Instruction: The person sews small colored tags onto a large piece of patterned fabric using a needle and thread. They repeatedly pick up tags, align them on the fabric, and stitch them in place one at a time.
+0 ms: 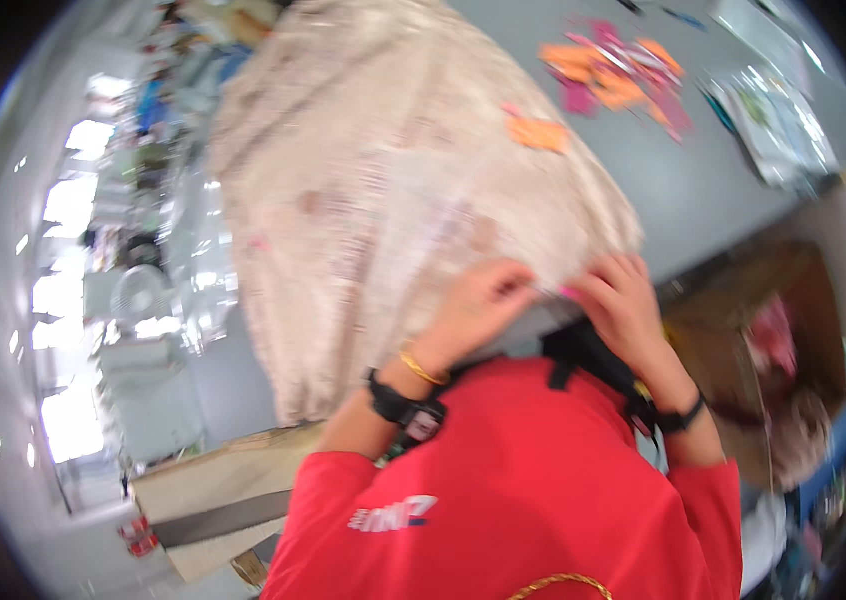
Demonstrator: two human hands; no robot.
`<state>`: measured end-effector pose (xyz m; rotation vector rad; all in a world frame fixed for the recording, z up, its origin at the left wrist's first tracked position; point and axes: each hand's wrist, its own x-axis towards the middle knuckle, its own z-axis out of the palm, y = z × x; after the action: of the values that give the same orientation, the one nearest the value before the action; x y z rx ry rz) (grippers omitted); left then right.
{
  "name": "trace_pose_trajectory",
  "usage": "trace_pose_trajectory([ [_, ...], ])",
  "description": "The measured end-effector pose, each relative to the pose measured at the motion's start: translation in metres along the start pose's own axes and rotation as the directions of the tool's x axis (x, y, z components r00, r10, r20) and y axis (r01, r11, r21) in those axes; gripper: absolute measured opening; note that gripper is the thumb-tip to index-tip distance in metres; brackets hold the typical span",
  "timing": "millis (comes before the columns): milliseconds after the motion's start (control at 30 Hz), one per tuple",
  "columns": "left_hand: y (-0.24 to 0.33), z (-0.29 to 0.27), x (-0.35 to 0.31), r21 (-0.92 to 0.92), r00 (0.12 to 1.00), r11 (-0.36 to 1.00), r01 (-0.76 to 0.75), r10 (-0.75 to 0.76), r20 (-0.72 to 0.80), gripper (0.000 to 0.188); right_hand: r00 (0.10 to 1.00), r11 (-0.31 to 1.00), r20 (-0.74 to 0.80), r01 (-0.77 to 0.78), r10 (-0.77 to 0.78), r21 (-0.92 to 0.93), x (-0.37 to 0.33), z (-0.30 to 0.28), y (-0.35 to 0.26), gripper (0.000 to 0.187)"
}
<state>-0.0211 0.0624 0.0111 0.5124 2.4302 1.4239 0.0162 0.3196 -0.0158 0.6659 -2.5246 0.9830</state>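
A large beige patterned cloth [393, 170] in a clear plastic wrap lies spread over a grey table [713, 200]. My left hand [478, 305] pinches the cloth's near edge, fingers closed on it. My right hand [623, 300] grips the same edge just beside it, and a small pink item [568, 293] shows between the two hands. Both wrists wear black bands, the left one also a gold bangle. My sleeves are red.
Orange and pink paper tags [618, 75] lie scattered at the table's far side, one orange tag [538, 133] on the cloth. Plastic-wrapped packs [778, 125] sit at far right. A brown cardboard box [773, 340] stands below right; flat cardboard [213, 500] lies lower left.
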Motion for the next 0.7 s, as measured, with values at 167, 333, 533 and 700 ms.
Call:
trace_pose_trajectory([
  [167, -0.012, -0.003, 0.002, 0.036, 0.984, 0.985, -0.167, 0.165, 0.071, 0.013, 0.999, 0.999, -0.018, 0.032, -0.032, 0.005, 0.008, 0.001, -0.015, 0.016],
  [333, -0.015, 0.008, 0.007, 0.094, 0.983, 0.981, -0.167, 0.159, 0.087, 0.017, 0.989, 0.988, 0.036, 0.142, -0.141, -0.054, 0.013, 0.003, -0.017, 0.028],
  [533, -0.018, 0.009, 0.009, -0.255, 0.991, 0.965, 0.062, -0.028, 0.134, 0.028, 0.993, 0.995, 0.065, 0.101, -0.101, 0.005, 0.004, 0.014, -0.015, 0.051],
  [700, -0.016, 0.004, 0.012, -0.260, 0.976, 0.961, 0.088, -0.032, 0.213, 0.039, 0.997, 0.988, 0.076, -0.018, 0.006, 0.152, 0.003, 0.024, -0.017, 0.042],
])
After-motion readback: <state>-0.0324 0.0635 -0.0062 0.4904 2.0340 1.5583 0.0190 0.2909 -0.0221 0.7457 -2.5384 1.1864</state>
